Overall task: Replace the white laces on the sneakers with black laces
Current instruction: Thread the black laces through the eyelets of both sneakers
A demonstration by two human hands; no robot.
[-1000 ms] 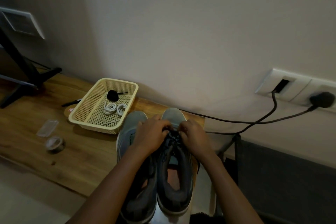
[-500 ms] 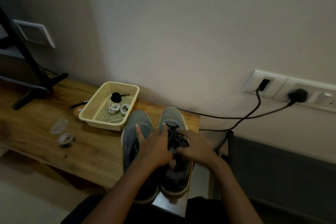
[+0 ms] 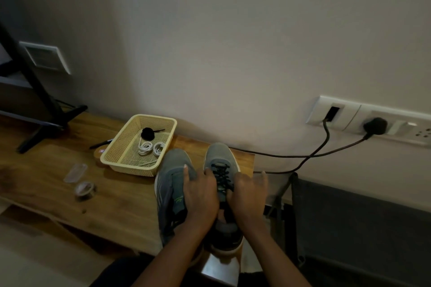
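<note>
Two grey sneakers stand side by side, toes toward the wall, at the right end of the wooden table (image 3: 116,205). The right sneaker (image 3: 219,152) carries a black lace (image 3: 222,176) through its eyelets. My right hand (image 3: 249,193) grips this sneaker near its collar, thumb at the lace and fingers over its outer side. My left hand (image 3: 200,196) lies flat with spread fingers across the left sneaker (image 3: 172,170) and the gap between the two. A cream basket (image 3: 112,158) to the left holds coiled white laces (image 3: 151,148) and a black lace bundle (image 3: 147,133).
A tape roll (image 3: 85,190) and a clear plastic piece (image 3: 75,172) lie on the table's left part. A black monitor stand (image 3: 46,109) stands at far left. Two cables (image 3: 303,158) run from the wall sockets (image 3: 373,121). Dark fabric (image 3: 349,228) fills the lower right.
My head has pulled back, so the sneakers look smaller. Both hands slid from the upper lacing toward the collar. My left hand's fingers have spread out flat.
</note>
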